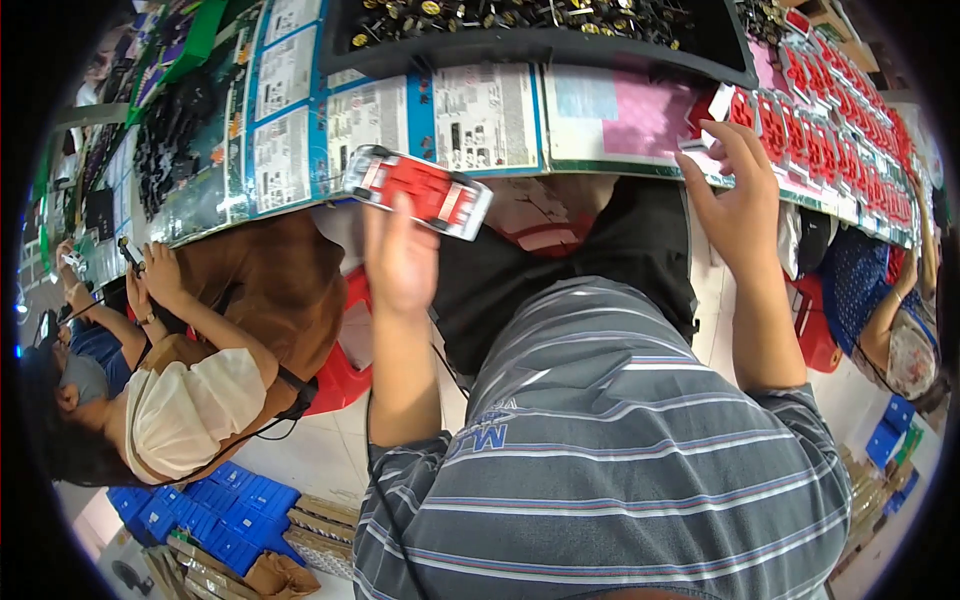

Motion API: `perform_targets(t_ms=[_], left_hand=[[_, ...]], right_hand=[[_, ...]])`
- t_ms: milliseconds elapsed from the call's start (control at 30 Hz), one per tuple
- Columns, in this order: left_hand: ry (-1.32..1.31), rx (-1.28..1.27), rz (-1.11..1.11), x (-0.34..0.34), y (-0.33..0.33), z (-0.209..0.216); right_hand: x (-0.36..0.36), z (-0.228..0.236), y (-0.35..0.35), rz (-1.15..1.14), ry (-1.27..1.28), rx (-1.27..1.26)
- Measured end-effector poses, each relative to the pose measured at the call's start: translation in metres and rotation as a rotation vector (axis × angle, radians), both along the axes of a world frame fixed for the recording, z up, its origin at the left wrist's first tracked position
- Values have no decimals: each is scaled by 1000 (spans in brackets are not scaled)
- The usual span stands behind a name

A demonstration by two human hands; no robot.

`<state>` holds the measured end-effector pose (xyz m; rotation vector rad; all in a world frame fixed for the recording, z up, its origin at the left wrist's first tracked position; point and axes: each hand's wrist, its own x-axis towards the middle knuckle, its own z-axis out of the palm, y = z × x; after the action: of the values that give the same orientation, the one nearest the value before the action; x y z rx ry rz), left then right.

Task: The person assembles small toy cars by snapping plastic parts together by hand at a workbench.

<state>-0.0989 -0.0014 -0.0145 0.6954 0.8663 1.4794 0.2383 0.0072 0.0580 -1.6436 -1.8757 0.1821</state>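
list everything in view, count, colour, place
held piece: one, red and white, left of centre
similar pieces: many, red and white, at right
black tray: one, black, top centre
small parts: many, black and gold, in tray
printed sheets: several, mostly white, below tray
pink sheet: one, pink, upper right
blue boxes: many, blue, lower corners
stools: at least two, red, both sides
co-workers: several, varied clothing, both sides
left hand: one, bare, holding the piece
right hand: one, bare, beside similar pieces

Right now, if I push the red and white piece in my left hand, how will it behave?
The red and white piece is probably stiff: no bend shows where it extends beyond the left hand. It may roll: dark, wheel-like parts show at its edge.
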Motion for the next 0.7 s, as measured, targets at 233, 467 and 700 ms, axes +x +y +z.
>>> perform_targets(t_ms=[233, 467, 700], left_hand=[[179, 54, 99, -144, 101, 12], [596, -215, 206, -263, 196, -12], [1443, -597, 44, -265, 196, 21]], right_hand=[[11, -9, 24, -68, -158, -130], [15, -19, 39, -118, -236, -131], [31, -1, 14, -141, 35, -158]])
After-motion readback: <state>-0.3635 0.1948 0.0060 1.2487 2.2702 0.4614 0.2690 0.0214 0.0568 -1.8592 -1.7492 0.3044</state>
